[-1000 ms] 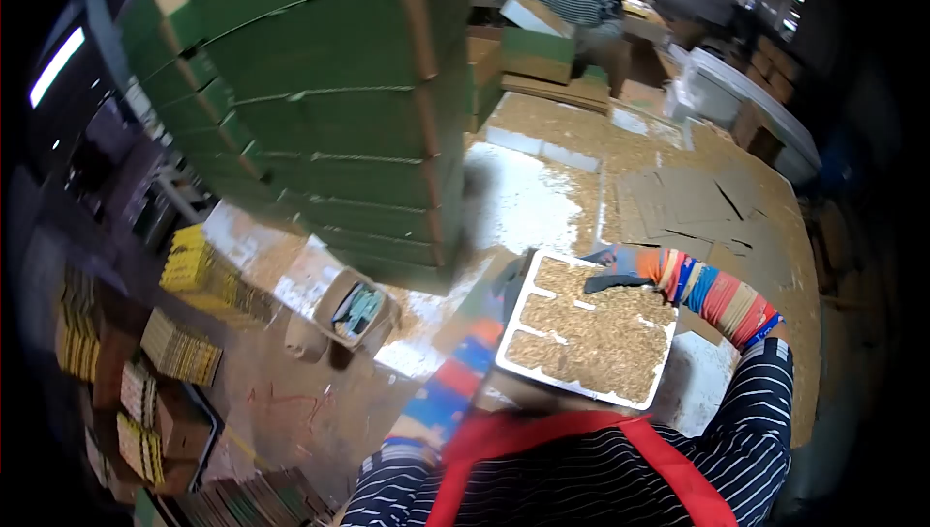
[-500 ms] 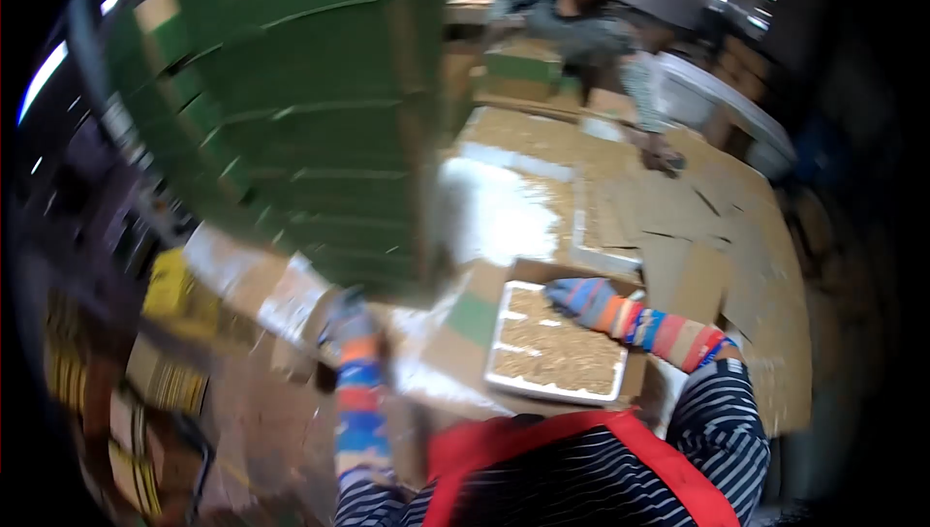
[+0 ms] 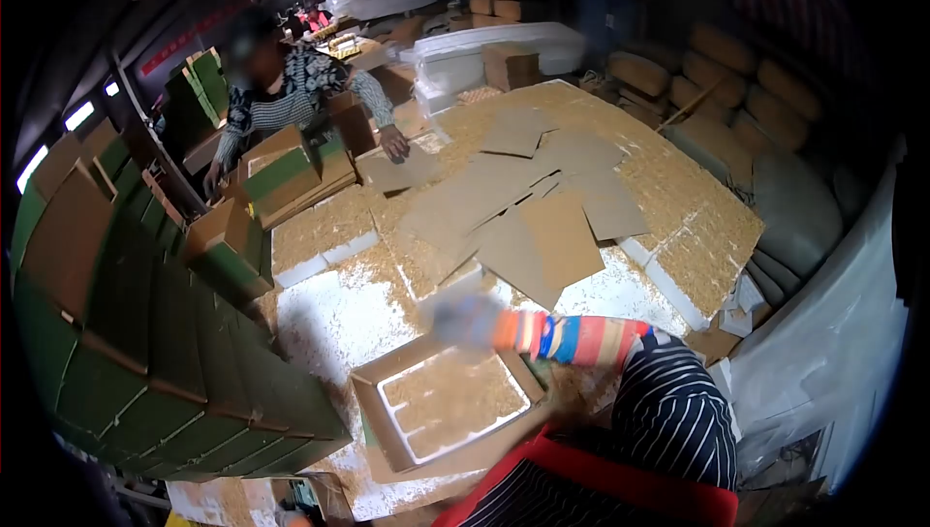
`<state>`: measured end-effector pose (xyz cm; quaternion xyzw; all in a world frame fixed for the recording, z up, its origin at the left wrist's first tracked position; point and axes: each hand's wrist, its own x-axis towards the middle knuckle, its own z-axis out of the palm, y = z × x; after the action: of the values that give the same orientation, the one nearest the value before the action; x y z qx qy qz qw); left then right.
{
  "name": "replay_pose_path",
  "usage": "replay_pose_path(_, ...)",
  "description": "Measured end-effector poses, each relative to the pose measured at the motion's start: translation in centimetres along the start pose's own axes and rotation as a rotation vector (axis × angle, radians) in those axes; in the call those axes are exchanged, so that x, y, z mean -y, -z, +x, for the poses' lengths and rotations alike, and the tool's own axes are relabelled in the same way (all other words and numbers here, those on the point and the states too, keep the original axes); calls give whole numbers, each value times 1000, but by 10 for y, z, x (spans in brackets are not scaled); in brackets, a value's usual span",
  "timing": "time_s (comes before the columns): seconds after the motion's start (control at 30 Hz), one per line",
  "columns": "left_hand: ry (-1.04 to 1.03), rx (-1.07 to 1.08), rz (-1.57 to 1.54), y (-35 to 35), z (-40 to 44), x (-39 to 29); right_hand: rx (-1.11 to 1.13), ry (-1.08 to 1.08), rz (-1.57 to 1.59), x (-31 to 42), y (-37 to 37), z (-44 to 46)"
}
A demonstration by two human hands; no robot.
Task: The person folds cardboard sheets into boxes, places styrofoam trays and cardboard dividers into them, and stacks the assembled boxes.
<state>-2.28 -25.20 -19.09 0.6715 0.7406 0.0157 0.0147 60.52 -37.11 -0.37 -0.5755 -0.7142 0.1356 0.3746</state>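
Observation:
A cardboard box (image 3: pixel 366 387) stands in front of me, with a white-rimmed foam tray (image 3: pixel 418 456) inside it full of tan, crumbly material (image 3: pixel 455 396). Above the box's far rim is my right hand (image 3: pixel 467 322) in a grey glove, under a striped knit sleeve. Motion smears its fingers, so I cannot make out whether they hold anything. At the bottom edge, only a sliver of my left hand (image 3: pixel 298 500) shows, low beside a carton, with its fingers hidden. Flat cardboard sheets (image 3: pixel 523 227) lie beyond the box.
Green-sided cartons (image 3: pixel 184 353) are stacked high at left. Foam blocks (image 3: pixel 697 256) covered in tan material spread over the table. Across it, a co-worker's hand (image 3: pixel 393 143) rests on a cardboard sheet. Plastic sheeting (image 3: pixel 823 343) hangs at right; sacks (image 3: pixel 717 130) are piled behind.
My view has swung right, and the carton stack now sits further left. My right hand has moved from the tray's material to above the box's far rim. My left hand is mostly out of view.

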Motion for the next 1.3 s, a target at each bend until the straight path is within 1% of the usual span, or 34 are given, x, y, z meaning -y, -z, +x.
replay_pose_path(0.03,-39,22,159,-3,-1,11,-245,12,-120,-35,15,-4)
replay_pose_path(0.07,96,-24,-35,20,-10,-15,-243,-255,-345,-109,16,-16)
replay_pose_path(0.1,243,-79,-225,57,-23,-51,-227,-509,-479,-141,34,-26)
replay_pose_path(0.13,183,-209,-194,59,-27,-51,-196,-751,-606,-156,54,-40)
replay_pose_path(0.17,222,-137,-210,55,-17,-41,-137,-964,-662,-170,66,-53)
replay_pose_path(0.2,238,-162,-220,75,-27,-55,-58,-1113,-667,-173,67,-64)
replay_pose_path(0.23,253,-184,-231,96,-34,-74,-231,-1282,-645,-209,39,-92)
replay_pose_path(0.3,347,-335,-217,100,-30,-76,30,-1297,-785,-191,23,-97)
replay_pose_path(0.37,134,-326,-500,125,-44,-96,20,-1093,-917,-222,5,-117)
replay_pose_path(0.43,-128,-549,-983,128,-72,-154,148,-1092,-865,-252,3,-127)
replay_pose_path(0.47,-93,-394,-1205,157,-94,-213,209,-1098,-847,-260,2,-126)
replay_pose_path(0.5,-60,-230,-1428,181,-120,-262,252,-1006,-859,-263,3,-123)
replay_pose_path(0.53,-248,-178,-1237,153,-123,-271,289,-921,-871,-265,8,-119)
replay_pose_path(0.57,-431,-109,-1032,153,-130,-301,320,-839,-885,-266,17,-115)
replay_pose_path(0.6,-714,-255,-829,166,-129,-334,164,-782,-863,-243,29,-100)
replay_pose_path(0.63,-985,-402,-606,175,-129,-357,6,-723,-838,-204,39,-80)
replay_pose_path(0.7,-925,-252,-549,140,-122,-371,-162,-552,-792,-133,52,-53)
replay_pose_path(0.73,-780,123,-765,144,-120,-377,-245,-464,-768,-96,58,-40)
replay_pose_path(0.77,-539,427,-949,148,-118,-383,-325,-372,-743,-61,62,-29)
replay_pose_path(0.8,-786,263,-811,136,-110,-376,-314,-278,-709,-24,64,-21)
replay_pose_path(0.87,-932,219,-715,127,-105,-369,-296,-70,-616,31,56,-17)
replay_pose_path(0.9,-844,342,-765,137,-106,-371,-293,46,-560,47,48,-18)
replay_pose_path(0.97,-685,470,-902,145,-105,-370,-209,94,-552,67,34,-20)
replay_pose_path(1.0,-599,523,-970,148,-105,-370,-219,74,-567,75,30,-21)
replay_pose_path(1.07,-548,648,-1172,153,-104,-365,-274,98,-535,76,24,-21)
replay_pose_path(1.1,-622,612,-1256,157,-108,-362,-299,111,-518,76,21,-20)
replay_pose_path(1.13,-581,715,-1303,163,-108,-365,-287,126,-517,79,18,-20)
replay_pose_path(1.23,-656,450,-1467,170,-122,-366,-265,168,-521,84,9,-20)
replay_pose_path(1.3,-1066,-138,-1118,167,-107,-354,-249,200,-534,82,2,-23)
